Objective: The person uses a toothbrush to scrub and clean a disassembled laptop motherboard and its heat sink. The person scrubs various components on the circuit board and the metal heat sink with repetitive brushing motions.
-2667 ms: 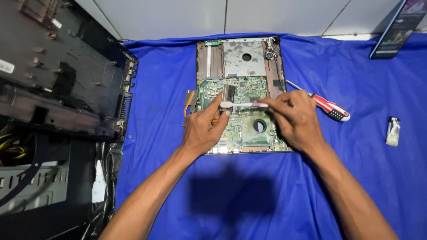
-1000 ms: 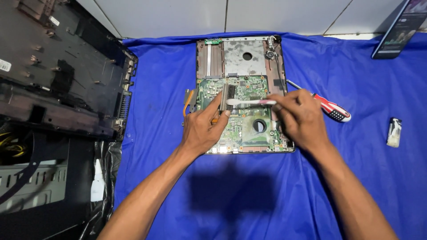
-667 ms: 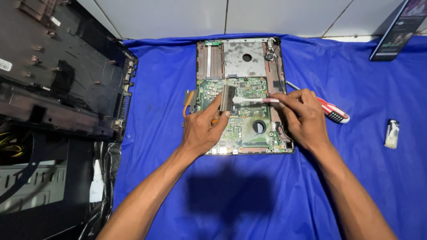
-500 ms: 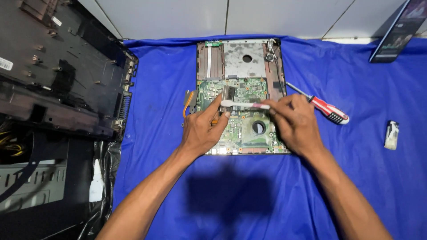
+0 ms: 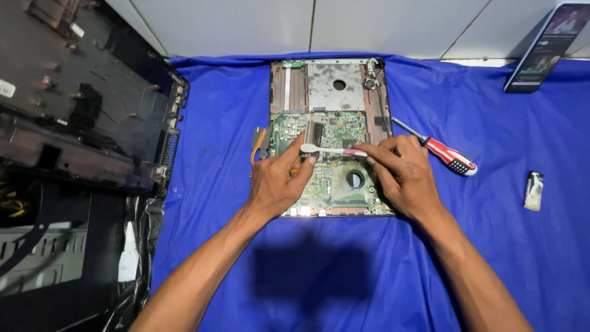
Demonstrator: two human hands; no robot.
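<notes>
A toothbrush point(image 5: 329, 150), white at the bristle end and pink toward the handle, lies nearly level across the upper middle of a green circuit board point(image 5: 326, 178) at the centre of the frame. The right hand point(image 5: 402, 178) pinches the pink handle between thumb and fingertips, other fingers curled close, a grip that looks suited to short, light strokes. The left hand point(image 5: 279, 181) rests on the board's left half, fingers pressed together and extended, the index tip touching or just beside the brush head; judged as steadying both board and bristles. The board sits in a bare laptop chassis point(image 5: 329, 86) whose brown and grey metal panel shows above it, toward the top centre. An orange flat cable point(image 5: 255, 144) curls off the board's left edge. All of this lies on a blue cloth point(image 5: 215, 246) that covers the work surface, probably to cushion parts and keep small pieces visible. Just right of the right hand, a screwdriver point(image 5: 439, 150) with a red and black handle lies at a slant, within easy reach. Further right sits a small lighter point(image 5: 533, 190). A phone point(image 5: 546, 46) leans in the upper right corner, screen lit. A dark laptop cover point(image 5: 80, 104), inner side up, fills the upper left.
</notes>
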